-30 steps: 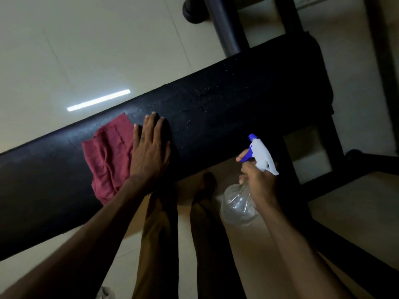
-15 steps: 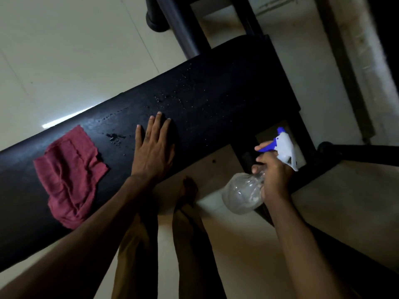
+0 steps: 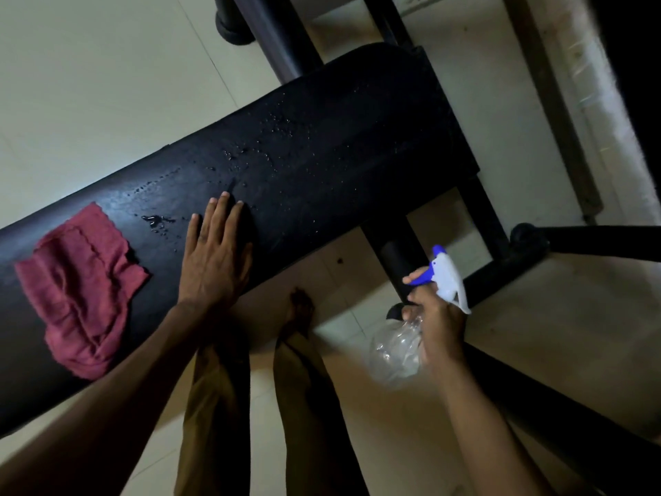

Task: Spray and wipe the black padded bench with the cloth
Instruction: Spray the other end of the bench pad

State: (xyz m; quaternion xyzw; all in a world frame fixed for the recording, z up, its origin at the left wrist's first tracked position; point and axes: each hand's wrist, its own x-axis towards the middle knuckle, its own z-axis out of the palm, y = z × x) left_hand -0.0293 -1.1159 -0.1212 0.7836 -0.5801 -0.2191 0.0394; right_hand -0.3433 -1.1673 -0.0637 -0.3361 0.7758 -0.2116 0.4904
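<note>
While the right hand (image 3: 434,309) at the lower right of the frame grips the neck of a clear spray bottle (image 3: 400,349), one finger on its blue trigger, the bottle hangs off the near edge of the counter (image 3: 357,166), over the floor (image 3: 89,84), with the nozzle pointing up toward the padding. Between the arms, two legs in brown trousers (image 3: 214,406) stand on the pale tiles. A little farther up, the left hand (image 3: 214,255) lies flat and spread on the black padding, holding nothing. To its left, at the middle left of the frame, the red cloth (image 3: 78,288) lies crumpled on the counter, apart from that hand. Beyond the fingertips, droplets (image 3: 257,155) bead across the middle of the counter and a small puddle sits near the cloth. Judging from this, the spraying is well under way or finished on this stretch, while wiping of these drops is yet to be done.
</note>
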